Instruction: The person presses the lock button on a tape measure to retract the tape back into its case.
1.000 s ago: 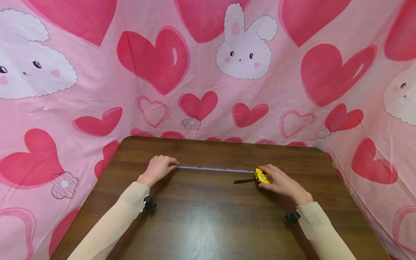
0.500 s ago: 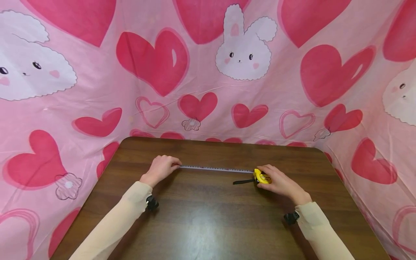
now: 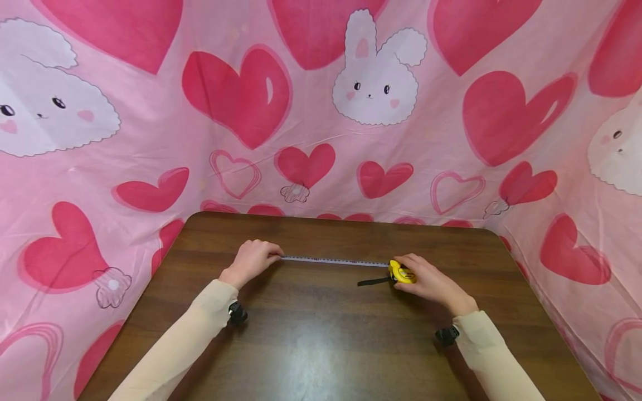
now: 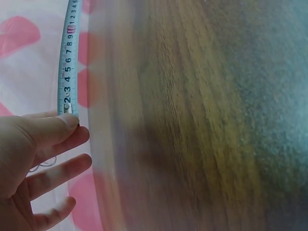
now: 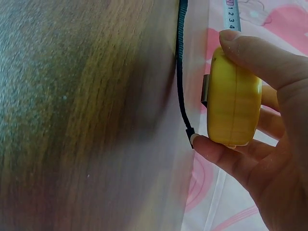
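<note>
A yellow tape measure (image 3: pixel 403 273) is gripped by my right hand (image 3: pixel 432 281), thumb and fingers around its case. In the right wrist view, the yellow case (image 5: pixel 234 101) shows a metal clip on one side, and a black wrist strap (image 5: pixel 181 62) hangs beside it. The white marked blade (image 3: pixel 335 261) runs straight across to my left hand (image 3: pixel 252 260). There, thumb and index finger pinch the blade's end; the left wrist view shows the blade (image 4: pixel 68 67) with low numbers near the thumb, the other fingers of that hand (image 4: pixel 38 159) spread loosely.
A dark brown wooden table (image 3: pixel 311 323) with rounded corners lies under both hands. Pink cloth (image 3: pixel 311 128) printed with hearts and rabbits hangs behind it and along both sides. Each wrist carries a small black device (image 3: pixel 238 313).
My left hand has shifted slightly right and my right hand slightly left, each keeping its hold on the tape measure. The stretch of blade between them is a bit shorter.
</note>
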Demonstrator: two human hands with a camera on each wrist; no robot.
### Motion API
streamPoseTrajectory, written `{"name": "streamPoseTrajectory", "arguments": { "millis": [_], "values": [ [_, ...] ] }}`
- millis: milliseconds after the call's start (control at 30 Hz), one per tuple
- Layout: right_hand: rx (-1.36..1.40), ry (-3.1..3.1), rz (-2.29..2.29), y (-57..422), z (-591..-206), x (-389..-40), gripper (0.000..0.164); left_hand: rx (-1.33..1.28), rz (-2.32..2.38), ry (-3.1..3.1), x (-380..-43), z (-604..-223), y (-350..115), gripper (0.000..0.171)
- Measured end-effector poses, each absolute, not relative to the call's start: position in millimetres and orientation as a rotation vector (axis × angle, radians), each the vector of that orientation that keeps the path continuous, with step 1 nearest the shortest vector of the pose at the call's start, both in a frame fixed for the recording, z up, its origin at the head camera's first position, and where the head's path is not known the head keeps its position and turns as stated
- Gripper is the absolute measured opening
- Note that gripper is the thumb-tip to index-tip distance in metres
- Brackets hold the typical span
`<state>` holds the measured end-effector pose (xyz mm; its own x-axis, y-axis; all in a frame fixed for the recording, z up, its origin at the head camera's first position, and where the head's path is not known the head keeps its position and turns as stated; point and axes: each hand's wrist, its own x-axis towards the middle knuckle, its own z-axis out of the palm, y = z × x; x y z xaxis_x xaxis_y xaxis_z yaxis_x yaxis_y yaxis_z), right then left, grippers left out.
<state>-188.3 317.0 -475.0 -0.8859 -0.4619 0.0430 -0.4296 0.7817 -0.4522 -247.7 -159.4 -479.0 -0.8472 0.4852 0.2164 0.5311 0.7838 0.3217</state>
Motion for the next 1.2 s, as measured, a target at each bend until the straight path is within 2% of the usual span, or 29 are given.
{"name": "streamPoseTrajectory", "arguments": {
  "millis": [1200],
  "values": [
    [-0.682,2.868,-0.722,302,-470,-189,0.071,-0.878,-0.569,-2.855,-252,-476,-143,0.009]
  ]
}}
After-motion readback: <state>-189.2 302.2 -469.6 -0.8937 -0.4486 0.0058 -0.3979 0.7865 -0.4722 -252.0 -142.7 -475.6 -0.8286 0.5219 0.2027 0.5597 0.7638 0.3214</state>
